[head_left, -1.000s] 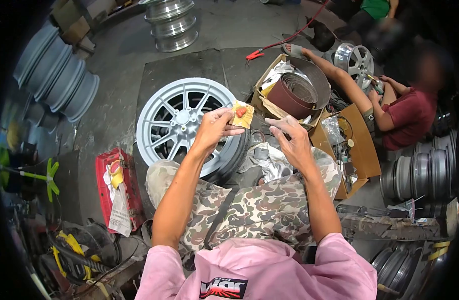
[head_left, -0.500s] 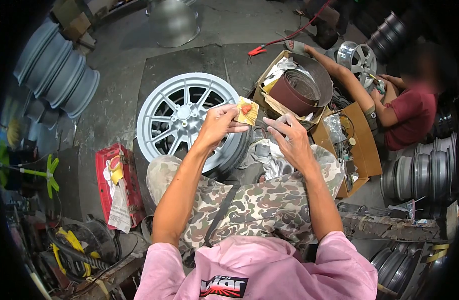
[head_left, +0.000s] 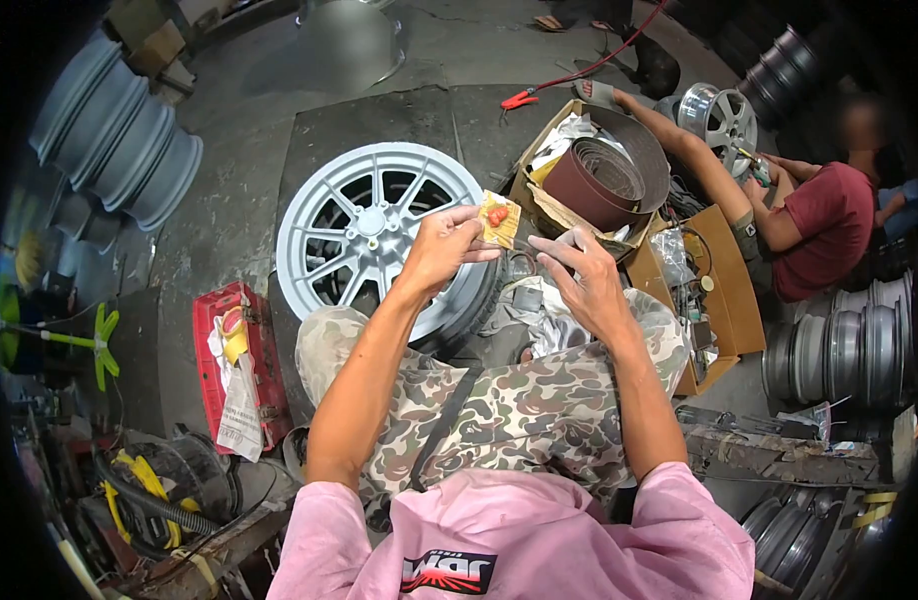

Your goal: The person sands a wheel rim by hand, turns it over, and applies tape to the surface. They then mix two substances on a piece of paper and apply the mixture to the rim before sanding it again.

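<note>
Small square yellow card (head_left: 509, 234): clamped at its near-left edge in the fingers of the left hand (head_left: 444, 250); lumps uppermost, just beside the right fingertips.
Orange-red lumps (head_left: 496, 214): on the face of the card, just beyond the left fingertips; soft in appearance, exact material impossible to tell.
Left-hand grip: pinch the margin only; judged best for leaving the lumps accessible. Hold the card flat and steady, without bending.
Right hand (head_left: 591, 285): fingers apart, partly curled, pale at the tips, near the card but not touching. Judged correct: approach from the free side, touch lightly, support against push with the left fingers.
Large grey multi-spoke wheel (head_left: 372, 230): face up, below and to the left of the left fingers. Avoid dropping lumps between spokes.
Crumpled white cloth (head_left: 547, 318): between knees and wheel, below the right fingers.
Brown coiled abrasive-looking strip (head_left: 584, 190): in a cardboard box (head_left: 539, 213), beyond the right fingers.
Open cardboard box of loose parts (head_left: 724, 290): to the right of the right fingers.
Red plastic toolbox (head_left: 208, 370): well apart, to the left of the left fingers.
</note>
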